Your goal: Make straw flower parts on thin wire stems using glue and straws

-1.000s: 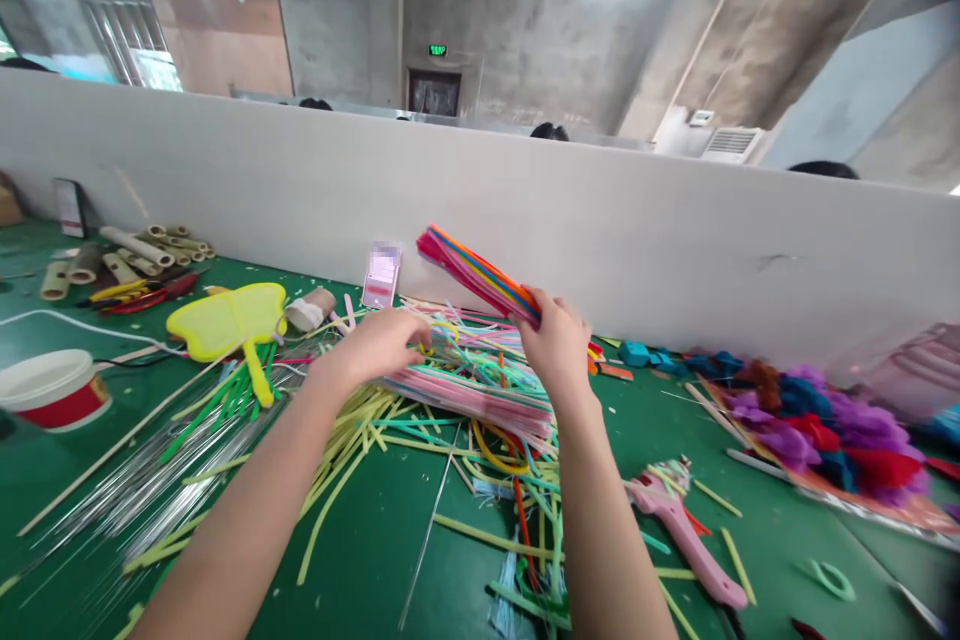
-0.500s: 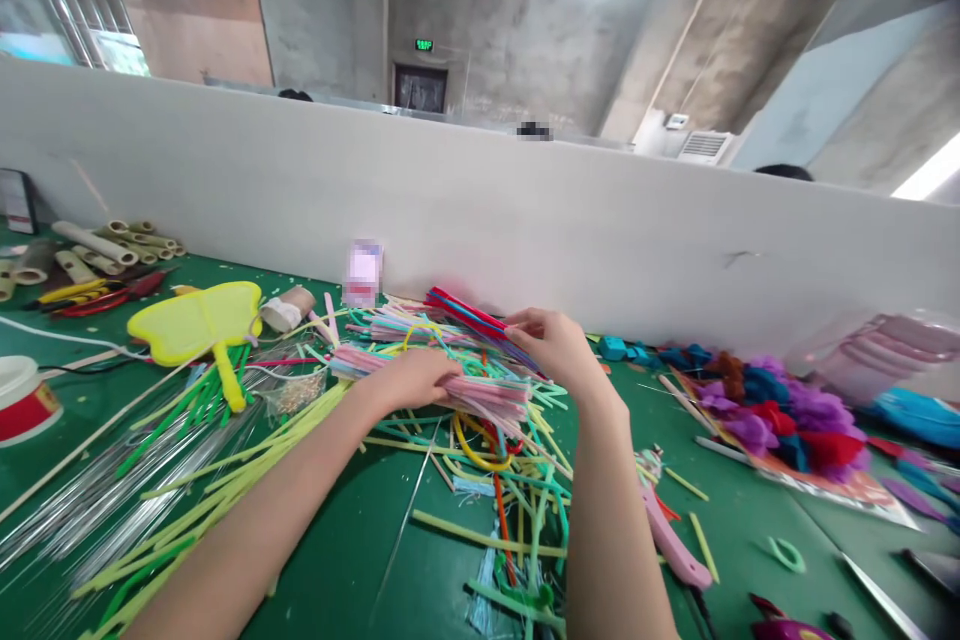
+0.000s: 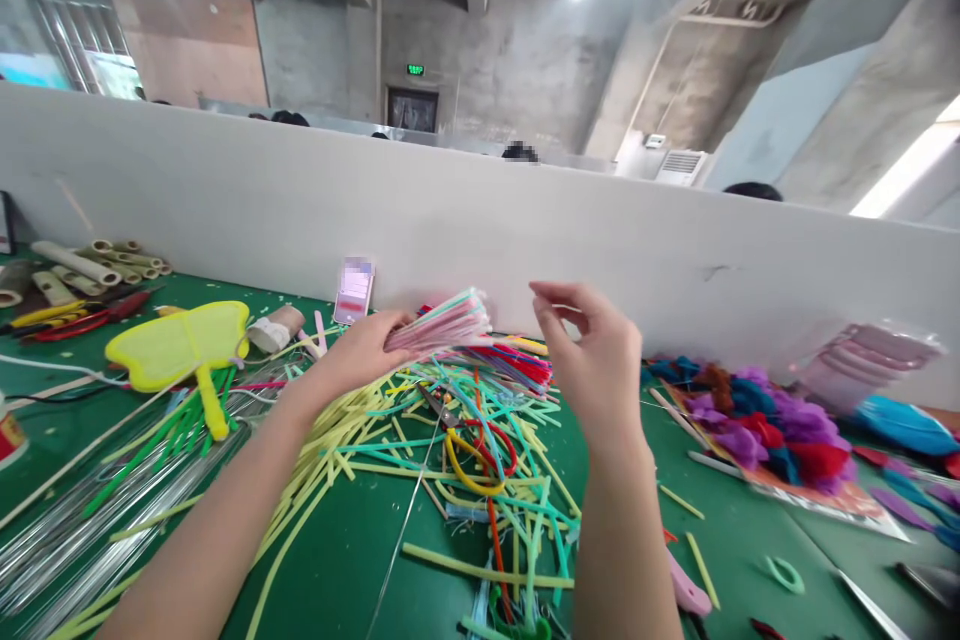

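Note:
My left hand (image 3: pixel 364 350) is closed round a bundle of pale pink, white and mint pipe cleaners (image 3: pixel 442 325), holding it above the pile with the cut ends fanned out to the right. My right hand (image 3: pixel 596 350) is raised to the right of that bundle, thumb and forefinger apart, with nothing visible between them. Below, a bundle of red, blue and pink pipe cleaners (image 3: pixel 521 367) rests on the heap. Scissors (image 3: pixel 448 418) with yellow and red handles lie among loose yellow and mint pipe cleaners (image 3: pixel 337 435).
To the left are a yellow butterfly-shaped paddle (image 3: pixel 180 345), thin metal wires (image 3: pixel 127 510), pliers (image 3: pixel 82 320) and bamboo tubes (image 3: pixel 82 265). A phone (image 3: pixel 354 290) leans on the white partition (image 3: pixel 225 190). Purple, red and blue fluffy pieces (image 3: pixel 780 430) lie right, beyond a pink-handled tool (image 3: pixel 686 585).
My left hand has lifted the pale pink bundle off the pile and tilted it. My right hand has let go of the red and blue bundle and moved slightly right.

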Action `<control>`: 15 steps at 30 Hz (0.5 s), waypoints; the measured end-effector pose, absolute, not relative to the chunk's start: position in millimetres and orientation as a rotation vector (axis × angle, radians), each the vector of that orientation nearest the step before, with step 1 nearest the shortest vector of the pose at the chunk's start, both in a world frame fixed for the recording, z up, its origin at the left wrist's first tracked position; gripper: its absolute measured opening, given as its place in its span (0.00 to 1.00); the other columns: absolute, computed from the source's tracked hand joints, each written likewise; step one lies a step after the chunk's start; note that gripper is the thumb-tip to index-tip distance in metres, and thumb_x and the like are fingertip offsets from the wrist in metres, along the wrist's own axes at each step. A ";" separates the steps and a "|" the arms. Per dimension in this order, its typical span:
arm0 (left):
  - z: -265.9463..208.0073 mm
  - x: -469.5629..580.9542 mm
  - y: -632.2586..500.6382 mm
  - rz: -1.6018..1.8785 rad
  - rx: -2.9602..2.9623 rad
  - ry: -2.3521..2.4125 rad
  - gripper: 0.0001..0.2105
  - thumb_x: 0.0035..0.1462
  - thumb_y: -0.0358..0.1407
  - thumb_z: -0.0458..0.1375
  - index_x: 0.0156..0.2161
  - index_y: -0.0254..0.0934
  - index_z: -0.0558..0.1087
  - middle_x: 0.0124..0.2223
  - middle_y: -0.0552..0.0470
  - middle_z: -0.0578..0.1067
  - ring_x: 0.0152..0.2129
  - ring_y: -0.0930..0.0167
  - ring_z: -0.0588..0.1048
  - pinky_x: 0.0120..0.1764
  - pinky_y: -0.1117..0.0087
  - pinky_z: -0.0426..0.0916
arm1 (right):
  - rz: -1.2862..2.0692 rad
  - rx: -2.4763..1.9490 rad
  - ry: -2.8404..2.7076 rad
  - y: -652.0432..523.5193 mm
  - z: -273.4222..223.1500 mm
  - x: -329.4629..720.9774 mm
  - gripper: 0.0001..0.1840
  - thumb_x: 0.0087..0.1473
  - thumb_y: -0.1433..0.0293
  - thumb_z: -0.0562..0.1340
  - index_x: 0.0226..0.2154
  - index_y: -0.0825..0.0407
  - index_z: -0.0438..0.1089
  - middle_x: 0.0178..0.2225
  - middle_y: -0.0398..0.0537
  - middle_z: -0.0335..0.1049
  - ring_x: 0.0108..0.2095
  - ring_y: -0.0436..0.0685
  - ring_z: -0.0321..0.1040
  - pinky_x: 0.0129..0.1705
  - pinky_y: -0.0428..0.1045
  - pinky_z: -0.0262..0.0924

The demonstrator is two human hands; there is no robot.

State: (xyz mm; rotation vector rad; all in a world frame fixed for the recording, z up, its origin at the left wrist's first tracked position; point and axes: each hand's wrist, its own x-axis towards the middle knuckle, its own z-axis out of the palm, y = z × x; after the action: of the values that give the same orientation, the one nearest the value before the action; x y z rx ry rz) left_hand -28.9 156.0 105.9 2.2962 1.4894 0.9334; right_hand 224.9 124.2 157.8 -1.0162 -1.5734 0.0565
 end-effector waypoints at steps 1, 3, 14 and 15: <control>105.0 -27.5 157.2 1.015 2.271 1.552 0.17 0.57 0.45 0.59 0.47 0.36 0.72 0.46 0.43 0.78 0.41 0.57 0.76 0.42 0.60 0.68 | 0.051 -0.936 -1.501 120.5 159.8 220.5 0.10 0.59 0.71 0.62 0.41 0.50 0.78 0.41 0.49 0.79 0.40 0.56 0.76 0.46 0.54 0.69; 103.8 -25.7 158.9 1.178 2.225 1.646 0.17 0.56 0.46 0.59 0.44 0.36 0.69 0.43 0.43 0.76 0.39 0.58 0.76 0.41 0.60 0.68 | 0.110 -0.800 -1.382 114.1 162.5 209.7 0.09 0.58 0.72 0.62 0.40 0.50 0.78 0.40 0.47 0.79 0.41 0.54 0.76 0.47 0.53 0.69; 103.1 -16.9 152.8 1.552 2.133 1.413 0.15 0.59 0.43 0.58 0.43 0.42 0.57 0.38 0.51 0.74 0.32 0.65 0.79 0.33 0.68 0.69 | 0.762 -0.689 -1.205 108.9 143.8 137.6 0.22 0.52 0.66 0.67 0.49 0.52 0.67 0.43 0.51 0.73 0.39 0.54 0.73 0.41 0.52 0.71; 102.7 -16.4 152.9 1.564 2.135 1.406 0.15 0.59 0.43 0.58 0.43 0.42 0.56 0.38 0.51 0.74 0.32 0.65 0.79 0.32 0.68 0.69 | 0.742 -0.688 -1.173 107.1 141.7 133.1 0.23 0.52 0.67 0.67 0.50 0.52 0.65 0.44 0.52 0.72 0.39 0.54 0.73 0.41 0.53 0.71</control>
State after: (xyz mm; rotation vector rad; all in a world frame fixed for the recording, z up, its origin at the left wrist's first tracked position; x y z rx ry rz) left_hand -16.4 152.9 102.7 2.1353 1.4055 1.5635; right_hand 133.1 107.1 141.7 -0.6876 -1.1734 0.7419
